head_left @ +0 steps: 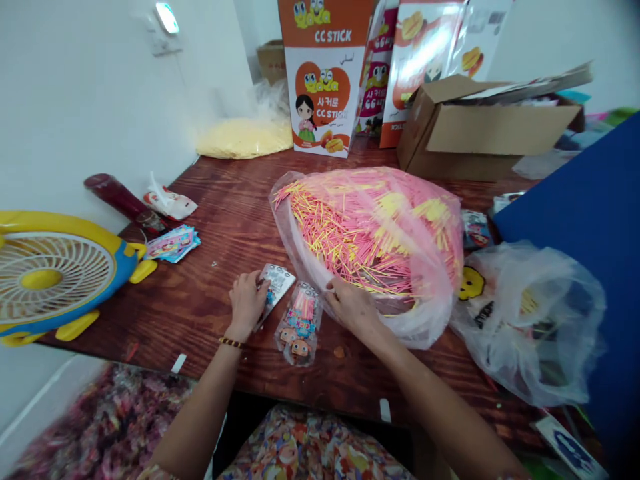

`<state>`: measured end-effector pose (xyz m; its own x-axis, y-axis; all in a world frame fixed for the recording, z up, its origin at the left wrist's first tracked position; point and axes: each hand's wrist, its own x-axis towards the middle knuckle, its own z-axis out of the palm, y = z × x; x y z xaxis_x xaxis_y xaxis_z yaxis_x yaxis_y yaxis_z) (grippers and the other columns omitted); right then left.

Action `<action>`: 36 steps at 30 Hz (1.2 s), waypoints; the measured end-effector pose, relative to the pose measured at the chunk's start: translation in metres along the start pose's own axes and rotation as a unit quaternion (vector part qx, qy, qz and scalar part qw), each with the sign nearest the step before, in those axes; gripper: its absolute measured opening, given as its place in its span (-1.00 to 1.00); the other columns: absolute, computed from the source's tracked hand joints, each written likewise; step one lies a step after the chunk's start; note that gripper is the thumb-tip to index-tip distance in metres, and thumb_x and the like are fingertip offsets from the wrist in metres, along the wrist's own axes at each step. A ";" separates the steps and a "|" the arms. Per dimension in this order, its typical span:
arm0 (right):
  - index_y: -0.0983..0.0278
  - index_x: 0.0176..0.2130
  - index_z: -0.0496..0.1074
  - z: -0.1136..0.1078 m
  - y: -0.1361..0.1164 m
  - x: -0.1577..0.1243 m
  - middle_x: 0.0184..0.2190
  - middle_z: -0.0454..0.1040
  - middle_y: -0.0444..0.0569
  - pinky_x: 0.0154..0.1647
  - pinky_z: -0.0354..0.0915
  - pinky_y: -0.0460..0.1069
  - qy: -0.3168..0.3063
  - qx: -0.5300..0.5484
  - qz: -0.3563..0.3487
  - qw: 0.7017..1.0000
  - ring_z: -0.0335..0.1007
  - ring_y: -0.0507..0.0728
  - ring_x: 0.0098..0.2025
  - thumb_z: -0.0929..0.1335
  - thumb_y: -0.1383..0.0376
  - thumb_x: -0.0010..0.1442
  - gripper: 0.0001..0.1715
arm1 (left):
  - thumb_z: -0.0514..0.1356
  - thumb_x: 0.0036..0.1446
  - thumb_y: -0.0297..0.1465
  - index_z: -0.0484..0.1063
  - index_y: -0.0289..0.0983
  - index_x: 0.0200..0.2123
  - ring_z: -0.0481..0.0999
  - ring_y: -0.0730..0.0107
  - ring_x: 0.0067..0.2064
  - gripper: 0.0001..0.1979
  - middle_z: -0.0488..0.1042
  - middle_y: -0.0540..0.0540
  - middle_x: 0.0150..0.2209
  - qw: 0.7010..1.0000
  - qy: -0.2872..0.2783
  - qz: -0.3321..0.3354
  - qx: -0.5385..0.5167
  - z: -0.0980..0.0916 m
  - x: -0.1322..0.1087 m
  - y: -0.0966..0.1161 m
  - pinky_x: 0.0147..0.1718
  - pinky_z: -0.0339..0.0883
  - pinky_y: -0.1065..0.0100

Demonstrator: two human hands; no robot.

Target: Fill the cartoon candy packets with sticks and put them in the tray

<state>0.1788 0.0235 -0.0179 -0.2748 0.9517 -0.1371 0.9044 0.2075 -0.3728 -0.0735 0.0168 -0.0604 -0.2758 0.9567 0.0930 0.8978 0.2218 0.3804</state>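
Observation:
My left hand [247, 298] rests on the wooden table [225, 220], its curled fingers gripping a flat grey packet [277, 285] at its near end. Just to the right lies a small clear pouch [299, 323] filled with pink sticks and printed with cartoon faces. My right hand [350, 303] reaches into the near edge of a big clear plastic bag [380, 240] heaped with pink and yellow sticks, fingers closed on the sticks or the plastic there; which one is hidden.
A yellow and blue fan [50, 277] lies at the left edge. Loose packets [173, 243], a dark red tube [117, 197], CC Stick cartons [325, 73] and an open cardboard box [475, 127] ring the table. A crumpled plastic bag [530, 320] sits right.

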 end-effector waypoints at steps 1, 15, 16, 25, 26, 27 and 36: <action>0.21 -0.03 0.48 -0.004 0.006 -0.002 -0.22 0.63 0.02 -0.23 0.23 -0.03 0.018 0.016 0.007 1.000 0.54 0.17 -0.17 0.23 0.21 0.36 -0.69 | 0.09 0.27 -0.16 0.43 -0.31 0.08 0.41 -0.15 0.05 -0.55 0.46 -0.37 0.01 0.999 -0.008 -0.014 0.034 0.001 0.004 -0.002 -0.04 0.31 -0.04; 0.34 -0.05 0.48 -0.050 0.168 0.022 -0.05 0.52 0.14 -0.12 0.26 -0.02 0.028 -0.210 0.097 0.972 0.43 0.18 -0.08 0.12 0.43 0.35 -0.59 | 0.10 0.18 -0.24 0.37 -0.27 -0.12 0.47 -0.03 -0.01 -0.73 0.56 -0.23 -0.16 0.999 0.017 -0.029 -0.037 0.021 0.023 -0.013 0.06 0.19 -0.01; 0.35 -0.05 0.48 -0.048 0.169 0.022 -0.04 0.51 0.15 -0.11 0.27 -0.01 0.025 -0.216 0.095 0.972 0.41 0.19 -0.07 0.12 0.44 0.34 -0.59 | 0.08 0.18 -0.23 0.38 -0.27 -0.12 0.48 -0.02 -0.02 -0.72 0.56 -0.23 -0.16 0.999 0.022 -0.025 -0.039 0.022 0.023 -0.013 0.07 0.18 -0.02; 0.41 0.00 0.49 -0.047 0.170 0.025 0.06 0.38 0.28 0.03 0.22 0.08 0.014 -0.276 0.071 0.958 0.26 0.28 0.08 0.13 0.40 0.36 -0.56 | 0.02 0.20 -0.14 0.54 -0.28 -0.26 0.51 0.09 -0.13 -0.61 0.55 -0.22 -0.22 0.992 0.066 0.048 -0.092 0.032 0.023 -0.032 -0.07 0.33 0.17; 0.42 0.01 0.48 -0.047 0.170 0.026 0.07 0.38 0.29 0.05 0.21 0.08 0.013 -0.283 0.068 0.957 0.25 0.29 0.09 0.12 0.40 0.36 -0.56 | 0.03 0.20 -0.13 0.55 -0.29 -0.26 0.51 0.09 -0.14 -0.59 0.55 -0.23 -0.23 0.991 0.073 0.050 -0.096 0.033 0.023 -0.033 -0.09 0.35 0.18; 0.42 0.02 0.48 -0.047 0.170 0.027 0.07 0.37 0.29 0.06 0.20 0.09 0.011 -0.287 0.067 0.955 0.24 0.29 0.09 0.13 0.41 0.36 -0.56 | 0.04 0.20 -0.12 0.57 -0.30 -0.25 0.51 0.09 -0.16 -0.57 0.55 -0.23 -0.23 0.991 0.077 0.050 -0.102 0.033 0.023 -0.033 -0.11 0.36 0.18; 0.40 0.01 0.44 -0.038 0.180 0.024 0.09 0.34 0.24 -0.01 0.22 0.03 0.014 -0.280 0.046 0.959 0.25 0.26 0.10 0.13 0.43 0.36 -0.61 | 0.17 0.12 -0.14 0.53 -0.28 -0.19 0.57 0.22 -0.23 -0.65 0.60 -0.11 -0.27 0.970 0.074 -0.054 -0.224 0.026 0.019 -0.026 -0.19 0.39 0.29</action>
<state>0.3477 0.0919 -0.0533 -0.1832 0.9759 -0.1182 0.9600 0.2035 0.1921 -0.0929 0.0347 -0.0925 -0.4358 0.8874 0.1501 0.6314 0.1827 0.7536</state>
